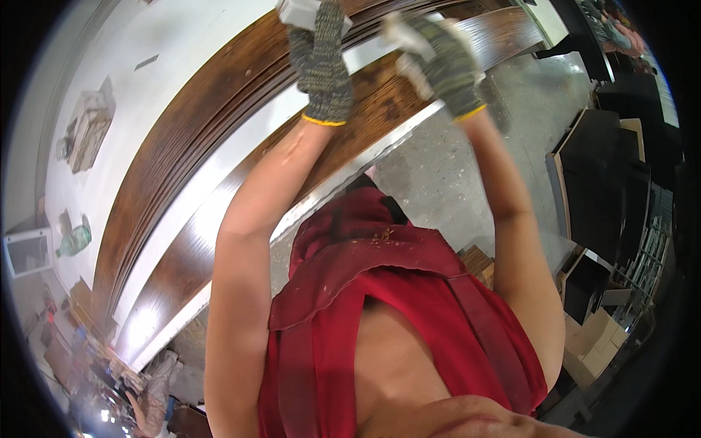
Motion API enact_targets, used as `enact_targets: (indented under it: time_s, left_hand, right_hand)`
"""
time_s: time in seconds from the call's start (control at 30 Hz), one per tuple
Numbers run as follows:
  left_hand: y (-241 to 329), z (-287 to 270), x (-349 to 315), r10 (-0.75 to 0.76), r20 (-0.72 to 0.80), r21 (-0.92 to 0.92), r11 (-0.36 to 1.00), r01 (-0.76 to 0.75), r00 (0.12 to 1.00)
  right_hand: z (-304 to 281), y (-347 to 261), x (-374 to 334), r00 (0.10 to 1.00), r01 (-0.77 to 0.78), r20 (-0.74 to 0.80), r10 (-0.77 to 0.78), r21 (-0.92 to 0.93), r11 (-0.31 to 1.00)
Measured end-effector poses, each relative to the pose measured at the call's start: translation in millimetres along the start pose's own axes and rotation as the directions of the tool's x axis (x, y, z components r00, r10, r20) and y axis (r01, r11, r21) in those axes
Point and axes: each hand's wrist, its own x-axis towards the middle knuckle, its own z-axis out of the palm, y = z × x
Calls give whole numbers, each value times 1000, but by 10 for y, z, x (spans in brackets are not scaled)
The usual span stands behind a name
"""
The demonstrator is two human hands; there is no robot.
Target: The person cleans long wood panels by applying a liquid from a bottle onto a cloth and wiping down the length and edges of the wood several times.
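Note:
My left hand (pixel 321 77), in a grey-green knit glove with a yellow cuff, closes around a white block (pixel 299 12) above the dark brown stained wooden boards (pixel 212 95). My right hand (pixel 447 69) wears a matching glove and is smeared by motion. White, cloth-like material (pixel 415 77) shows at its fingers; its exact kind is blurred, and I cannot make out how the fingers sit on it. That hand is over a brown board (pixel 387 95) near the side closest to me. White strips show between the boards, which lie lengthwise on a white table (pixel 157 80).
On the table at left stand a wrapped, pale block-like bundle (pixel 91 128) and a green plastic bottle (pixel 76 237). Dark panels (pixel 599 175) are stacked at right, above an open cardboard box (pixel 595 343). Another person (pixel 157 394) is at lower left. Grey concrete floor (pixel 431 164) lies below.

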Motion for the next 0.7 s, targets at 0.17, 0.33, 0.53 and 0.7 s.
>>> enact_targets:
  time_s: [0.17,0.33,0.53,0.7]
  left_hand:
    - [609,-836,-494,324,365,401,791,-462,873]
    - [1737,-2269,-783,88,416,831,366,-418,905]
    - [2333,-2837,-861,-64,-149,814,559,159,987]
    - [2534,-3078,-658,-139,5,942,334,42,990]
  right_hand:
    - [-543,586,273,989,-91,-143,-35,-777,623]
    - [194,28,-206,998,-59,-41,44,-552,832]
    - [2064,-1432,-1073,843,491,423,-333,-352,797]
    - [2315,-1512,-1146,802,495,511,-309,-280,822]
